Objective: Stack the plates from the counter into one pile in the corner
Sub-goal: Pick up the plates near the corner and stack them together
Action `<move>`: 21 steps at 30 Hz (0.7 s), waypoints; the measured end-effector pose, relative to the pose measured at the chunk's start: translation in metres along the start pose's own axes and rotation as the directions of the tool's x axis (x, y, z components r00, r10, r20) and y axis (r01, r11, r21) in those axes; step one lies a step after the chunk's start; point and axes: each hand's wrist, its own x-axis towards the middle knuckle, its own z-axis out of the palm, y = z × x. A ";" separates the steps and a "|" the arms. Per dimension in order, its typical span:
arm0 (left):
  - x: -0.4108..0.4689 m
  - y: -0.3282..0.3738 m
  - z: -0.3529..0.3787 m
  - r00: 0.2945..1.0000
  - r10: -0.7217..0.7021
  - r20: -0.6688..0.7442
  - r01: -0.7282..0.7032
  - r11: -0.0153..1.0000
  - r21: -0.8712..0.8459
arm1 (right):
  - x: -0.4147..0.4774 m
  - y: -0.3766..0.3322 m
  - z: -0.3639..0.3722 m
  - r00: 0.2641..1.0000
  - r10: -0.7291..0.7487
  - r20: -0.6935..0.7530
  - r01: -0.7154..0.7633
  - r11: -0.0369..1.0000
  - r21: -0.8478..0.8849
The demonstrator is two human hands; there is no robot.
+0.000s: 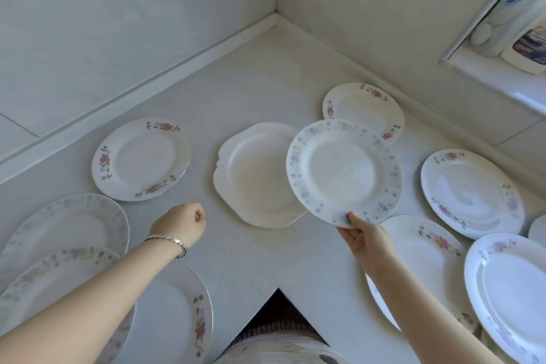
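Note:
My right hand grips the near rim of a white plate with a blue flower border, held tilted above the counter. It overlaps the right edge of a plain white scalloped plate lying flat in the middle of the counter. My left hand hovers over the counter to the left, fingers curled into a loose fist, holding nothing; a silver bracelet is on its wrist. Several more plates lie spread on the L-shaped counter, among them a pink-flowered one at the left and another near the right wall.
The corner of the counter lies where two tiled walls meet. A window ledge at the upper right holds a soap bottle. More plates crowd the right and the near left. The counter's inner edge notches in at the bottom centre.

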 end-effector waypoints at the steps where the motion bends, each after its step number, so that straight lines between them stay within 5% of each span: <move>1: 0.000 -0.004 -0.002 1.000 -0.010 -0.005 0.010 1.000 -0.014 | 0.003 0.000 0.008 0.999 0.032 0.041 -0.031 0.999 -0.035; 7: -0.013 -0.028 -0.006 0.998 -0.059 -0.027 0.056 0.994 -0.095 | 0.024 0.027 0.050 0.985 0.161 0.066 -0.131 0.936 -0.328; 16: -0.025 -0.062 -0.009 0.988 -0.142 -0.063 0.133 0.984 -0.120 | 0.046 0.049 0.076 0.979 0.201 -0.037 -0.198 0.890 -0.411; 21: -0.023 -0.062 -0.008 0.990 -0.133 -0.034 0.128 0.983 -0.128 | 0.047 0.041 0.085 0.964 0.238 -0.122 -0.253 0.666 -0.701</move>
